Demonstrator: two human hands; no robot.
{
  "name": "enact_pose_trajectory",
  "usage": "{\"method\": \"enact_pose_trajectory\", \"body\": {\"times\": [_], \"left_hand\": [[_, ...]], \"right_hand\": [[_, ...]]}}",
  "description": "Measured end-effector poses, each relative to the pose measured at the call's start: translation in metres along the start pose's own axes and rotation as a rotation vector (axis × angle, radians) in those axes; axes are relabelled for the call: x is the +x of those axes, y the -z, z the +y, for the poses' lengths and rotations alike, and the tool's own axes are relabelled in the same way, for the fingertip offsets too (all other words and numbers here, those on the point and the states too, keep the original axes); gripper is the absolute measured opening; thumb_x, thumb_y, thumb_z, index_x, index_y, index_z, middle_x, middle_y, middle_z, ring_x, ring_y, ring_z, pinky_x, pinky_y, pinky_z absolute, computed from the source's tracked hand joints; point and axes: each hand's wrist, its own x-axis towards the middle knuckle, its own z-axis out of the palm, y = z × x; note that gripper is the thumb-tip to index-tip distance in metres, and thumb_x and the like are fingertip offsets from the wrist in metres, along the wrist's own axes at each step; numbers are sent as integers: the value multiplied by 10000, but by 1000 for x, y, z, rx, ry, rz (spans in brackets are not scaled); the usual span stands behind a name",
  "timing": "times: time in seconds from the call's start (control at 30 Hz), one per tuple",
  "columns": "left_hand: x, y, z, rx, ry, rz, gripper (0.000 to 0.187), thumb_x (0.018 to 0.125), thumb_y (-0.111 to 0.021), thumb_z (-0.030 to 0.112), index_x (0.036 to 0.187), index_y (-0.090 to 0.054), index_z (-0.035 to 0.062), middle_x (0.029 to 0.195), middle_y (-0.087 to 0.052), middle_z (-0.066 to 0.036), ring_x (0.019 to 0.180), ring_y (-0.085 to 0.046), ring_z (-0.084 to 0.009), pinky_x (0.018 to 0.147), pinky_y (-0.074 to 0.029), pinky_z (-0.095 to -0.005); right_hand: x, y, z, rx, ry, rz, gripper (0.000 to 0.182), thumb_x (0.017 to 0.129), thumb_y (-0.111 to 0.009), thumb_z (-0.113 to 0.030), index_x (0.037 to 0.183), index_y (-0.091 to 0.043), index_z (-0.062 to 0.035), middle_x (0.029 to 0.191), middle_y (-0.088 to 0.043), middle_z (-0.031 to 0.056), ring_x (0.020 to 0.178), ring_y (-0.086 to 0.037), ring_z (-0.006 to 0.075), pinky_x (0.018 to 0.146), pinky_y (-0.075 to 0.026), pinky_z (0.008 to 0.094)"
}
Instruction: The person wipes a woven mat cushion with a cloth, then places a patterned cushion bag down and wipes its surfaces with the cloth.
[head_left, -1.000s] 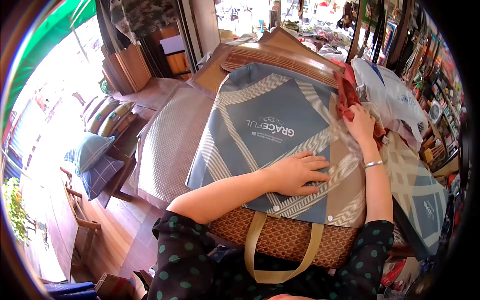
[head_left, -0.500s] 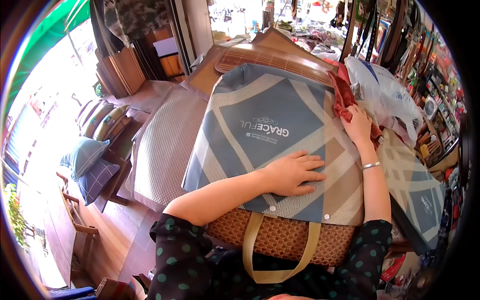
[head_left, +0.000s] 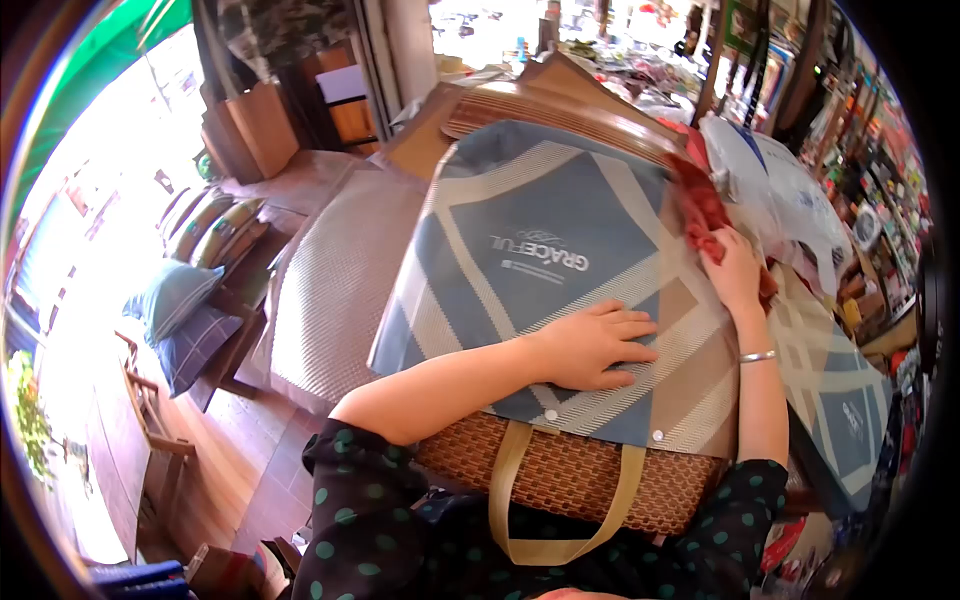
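A blue-grey bag (head_left: 600, 215) with cream and tan bands and the word GRACEFUL lies flat in front of me, its print upside down to me. Its beige handle (head_left: 507, 480) hangs over the near edge toward my body. My left hand (head_left: 597, 347) rests flat on the bag's lower middle with fingers spread. At the bag's right edge, my right hand (head_left: 733, 270) has its fingers closed on a crumpled red cloth (head_left: 703, 205). A silver bracelet (head_left: 757, 356) is on my right wrist. Under the bag shows a brown woven mat (head_left: 460, 450).
Left of the bag lies a pale textured mat (head_left: 330, 290). Brown slatted mats (head_left: 560, 112) are stacked behind it. A white plastic bag (head_left: 775, 195) and a second patterned bag (head_left: 850, 400) lie to the right. Cushions (head_left: 180, 300) sit on a bench at the left.
My right hand has slid slightly toward me and to the right along the bag's edge with the red cloth. My left hand stays flat in place. The view has shifted slightly.
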Motion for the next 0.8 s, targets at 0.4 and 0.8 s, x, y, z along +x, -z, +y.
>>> {"method": "enact_pose_trajectory", "body": {"times": [0.4,0.8], "left_hand": [[-96,132,-7,542,484,1023,470,936,-653,367,1269,-592,41,1403,-538,-138,1318,-503,-276,1118,-402,-450],[-122,257,65,1642,-246,800,799,1022,-481,389,1553,-91,-63,1642,-87,-239,1534,-111,-377,1244,-129,-507]], "right_hand": [[-52,37,-72,202,274,-183,383,733,-773,-135,1085,-649,-45,1278,-600,204,1226,-537,396,1049,-377,476],[-53,39,-78,162,325,-121,394,735,-783,-212,1089,-658,-91,1250,-620,139,1211,-555,326,1043,-378,457]]}}
